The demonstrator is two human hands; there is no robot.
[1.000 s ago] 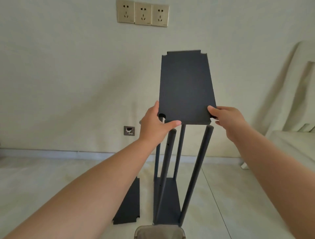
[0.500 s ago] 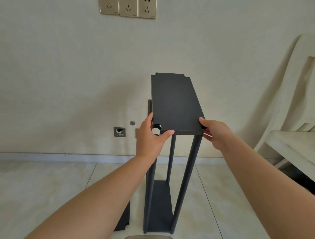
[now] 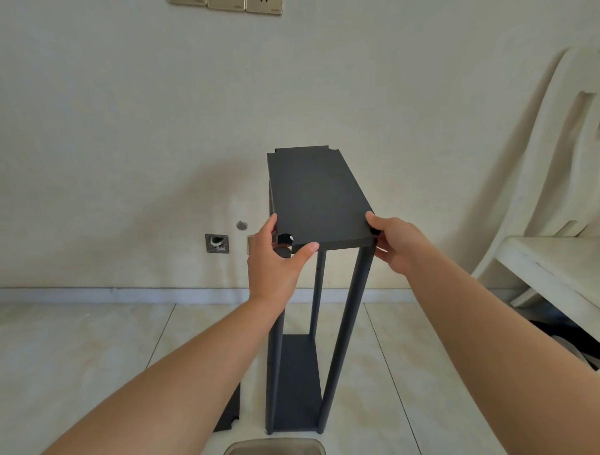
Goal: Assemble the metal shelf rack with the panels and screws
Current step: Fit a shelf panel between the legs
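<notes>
A dark grey rack frame stands upright on the tiled floor: round posts (image 3: 347,328) rising from a bottom shelf (image 3: 297,383). A flat dark panel (image 3: 316,195) with notched corners lies nearly level on top of the posts. My left hand (image 3: 277,259) grips the panel's near left corner, thumb along the front edge, beside a black round post cap (image 3: 285,239). My right hand (image 3: 394,242) grips the near right corner, fingers curled under the edge where the right post meets it.
A spare dark panel (image 3: 229,414) lies on the floor left of the rack, partly hidden by my left forearm. A white chair (image 3: 552,253) stands at the right. The wall with sockets (image 3: 224,3) is close behind. A grey rim (image 3: 276,446) shows at the bottom edge.
The panel came down from a steep upright tilt to lie almost flat on the post tops. Both hands kept their hold on the near corners and moved lower.
</notes>
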